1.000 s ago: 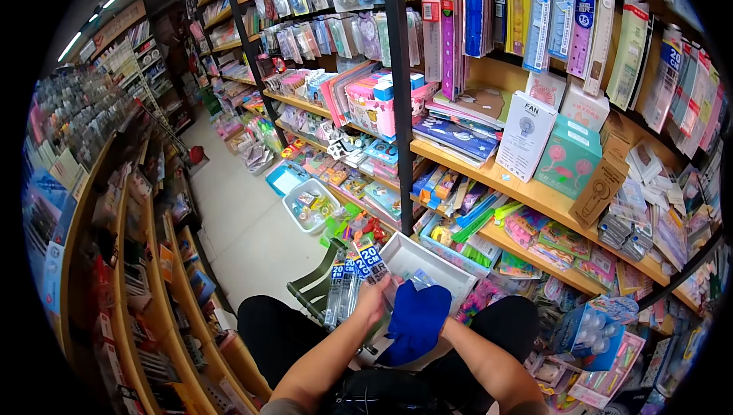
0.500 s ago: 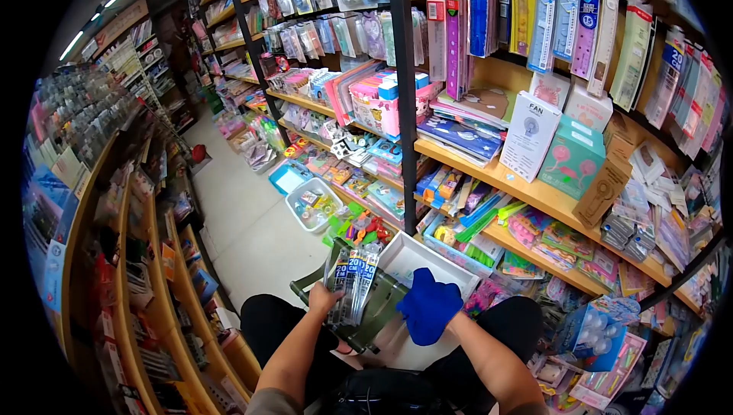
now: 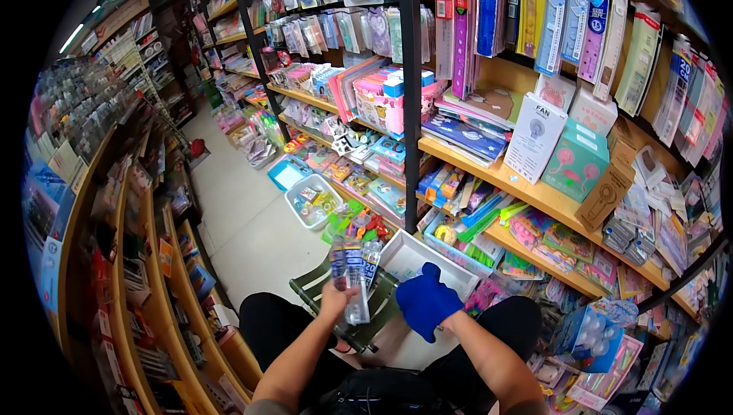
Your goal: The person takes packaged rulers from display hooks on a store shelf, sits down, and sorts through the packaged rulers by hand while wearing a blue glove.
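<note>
Bare-skinned, my left hand (image 3: 334, 300) has its fingers closed round clear ruler packs (image 3: 350, 268) with blue labels, above a dark green folding stool (image 3: 305, 285). Another pack, marked 20 (image 3: 370, 268), lies just to the right of them over the stool. A blue cloth or glove (image 3: 427, 302) covers my right hand (image 3: 429, 312), which is to the right of the stool near a white tray (image 3: 462, 281). The finger shape under the blue fabric is not clear.
Shelves with hanging rulers (image 3: 546, 25) and a white fan box (image 3: 536, 136) rise at the right. A white basin (image 3: 313, 201) stands on the aisle floor (image 3: 237, 209). Curved wooden shelves (image 3: 122, 262) line the left side. Packaged goods lie low at the right.
My left hand has moved from beside my right hand to over the stool with ruler packs. My right hand, in blue, has shifted slightly right and up, apart from the packs.
</note>
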`<state>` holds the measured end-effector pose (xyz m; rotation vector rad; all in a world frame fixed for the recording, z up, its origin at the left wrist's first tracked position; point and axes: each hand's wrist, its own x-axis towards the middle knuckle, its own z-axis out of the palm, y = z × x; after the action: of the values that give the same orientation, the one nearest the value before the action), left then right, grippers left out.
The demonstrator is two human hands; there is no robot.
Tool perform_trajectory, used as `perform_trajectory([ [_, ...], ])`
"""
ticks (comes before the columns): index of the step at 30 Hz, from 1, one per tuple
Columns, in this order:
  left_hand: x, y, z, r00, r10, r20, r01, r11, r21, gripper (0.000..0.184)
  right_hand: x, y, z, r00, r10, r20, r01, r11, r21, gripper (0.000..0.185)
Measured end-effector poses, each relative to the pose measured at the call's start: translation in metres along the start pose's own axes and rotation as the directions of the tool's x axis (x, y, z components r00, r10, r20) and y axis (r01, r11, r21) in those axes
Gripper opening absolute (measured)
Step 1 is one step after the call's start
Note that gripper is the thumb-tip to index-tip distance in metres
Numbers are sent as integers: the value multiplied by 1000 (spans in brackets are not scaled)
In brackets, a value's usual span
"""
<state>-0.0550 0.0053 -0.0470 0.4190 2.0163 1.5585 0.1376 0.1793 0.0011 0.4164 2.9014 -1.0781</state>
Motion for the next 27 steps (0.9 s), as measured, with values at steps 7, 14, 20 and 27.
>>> perform_trajectory([
  [7, -48, -5, 100, 893, 66, 446, -60, 998, -28, 21, 17, 44, 44, 983, 105, -153, -121, 988, -96, 50],
  [14, -75, 29, 87, 794, 102, 599, -60, 994, -89, 14, 9, 13, -37, 867, 487, 107, 43, -286, 957, 56],
  [20, -73, 47, 84, 818, 61, 572, -48, 998, -36, 13, 3, 51, -19, 853, 358, -379, -21, 750, 661, 48],
  [27, -66, 31, 88, 915, 90, 394, -44, 991, -124, 17, 7, 44, -8, 954, 32, -298, -203, 801, -563, 51],
])
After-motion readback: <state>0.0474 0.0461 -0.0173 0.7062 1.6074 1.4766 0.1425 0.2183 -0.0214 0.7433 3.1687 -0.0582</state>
